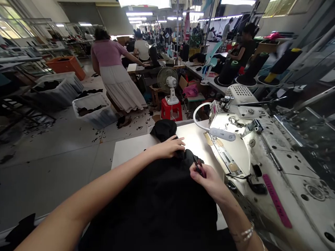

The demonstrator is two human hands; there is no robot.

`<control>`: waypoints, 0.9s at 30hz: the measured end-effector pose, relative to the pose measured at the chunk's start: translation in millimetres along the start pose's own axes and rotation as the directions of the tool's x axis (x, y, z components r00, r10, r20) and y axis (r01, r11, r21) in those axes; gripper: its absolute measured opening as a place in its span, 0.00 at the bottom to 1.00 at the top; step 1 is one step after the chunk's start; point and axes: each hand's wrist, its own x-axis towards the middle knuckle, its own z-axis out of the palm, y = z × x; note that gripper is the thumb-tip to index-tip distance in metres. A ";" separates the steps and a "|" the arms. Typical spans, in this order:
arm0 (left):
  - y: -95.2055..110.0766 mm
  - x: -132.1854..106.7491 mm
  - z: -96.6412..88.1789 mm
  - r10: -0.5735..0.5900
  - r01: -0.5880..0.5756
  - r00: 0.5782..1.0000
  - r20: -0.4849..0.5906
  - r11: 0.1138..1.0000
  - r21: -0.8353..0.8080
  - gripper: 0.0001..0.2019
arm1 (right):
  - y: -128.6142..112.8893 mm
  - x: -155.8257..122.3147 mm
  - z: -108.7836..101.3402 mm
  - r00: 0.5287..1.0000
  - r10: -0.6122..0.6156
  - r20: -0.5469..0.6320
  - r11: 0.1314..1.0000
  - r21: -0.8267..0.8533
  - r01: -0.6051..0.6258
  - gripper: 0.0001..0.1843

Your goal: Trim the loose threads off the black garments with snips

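Note:
Black fabric (159, 195) spreads over the white tabletop (128, 150) and down toward me, with a bunched part (164, 129) at its far end. My left hand (170, 147) is closed on the cloth near that bunch, fingers pointing right; the thumb is hidden. In my right hand (208, 177) is a pair of small dark thread snips (198, 167), blades pointing up and away beside the fabric's edge. A sewing machine (235, 129) with a white lamp (222, 134) stands just right of my right hand.
Thread cones (227, 73) stand behind the machine. Beyond the table, a fan (171, 82) sits on a red stool (171, 109). White bins (95, 111) and an orange bin (66, 66) stand on the scrap-littered floor. A co-worker (112, 69) stands at the left; others work farther back.

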 end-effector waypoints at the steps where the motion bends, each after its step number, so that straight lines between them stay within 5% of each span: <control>1: 1.6 4.2 -4.8 0.011 -0.011 1.000 0.010 1.000 0.015 0.08 | -4.2 -5.2 -2.9 0.999 -0.024 0.027 0.999 0.030 0.023 0.16; 3: 11.1 1.9 -19.6 0.002 -0.002 1.000 -0.001 1.000 -0.003 0.01 | -10.0 -15.9 -9.1 0.994 -0.090 0.068 0.991 0.107 0.082 0.19; 6: 36.1 -22.3 -44.9 -0.016 0.009 0.999 -0.035 0.985 -0.171 0.08 | -14.0 -31.1 -17.4 0.989 -0.131 0.066 0.969 0.220 0.114 0.21; 9: 62.3 -53.9 -61.7 -0.019 0.034 0.999 0.045 0.930 -0.366 0.14 | -16.0 -41.1 -21.4 0.997 0.031 0.065 0.970 0.237 -0.046 0.17; 12: 79.2 -73.4 -64.5 -0.026 0.071 0.994 0.105 0.888 -0.455 0.08 | -18.1 -45.2 -19.7 0.988 0.137 0.064 0.983 0.118 -0.144 0.12; 16: 94.8 -70.3 -44.7 -0.256 0.142 0.956 -0.144 0.832 -0.536 0.04 | -19.7 -46.6 -9.4 0.990 0.099 0.097 0.989 0.099 -0.108 0.08; 19: 112.1 -55.8 -15.5 -0.522 0.178 0.789 -0.325 0.700 -0.692 0.03 | -16.8 -44.7 4.0 0.998 -0.038 -0.052 0.976 0.212 0.048 0.07; 21: 124.5 -47.6 4.2 -0.603 0.130 0.731 -0.321 0.584 -0.801 0.02 | -12.9 -42.1 14.0 0.965 -0.077 -0.250 0.948 0.281 0.149 0.05; 23: 134.3 -43.6 18.5 -0.630 0.079 0.722 -0.288 0.487 -0.870 0.04 | -8.5 -39.6 23.1 0.909 -0.056 -0.413 0.924 0.324 0.205 0.05; 27: 141.8 -45.3 26.8 -0.662 0.066 0.712 -0.234 0.395 -0.916 0.06 | -1.6 -38.4 36.6 0.844 0.013 -0.536 0.921 0.336 0.199 0.06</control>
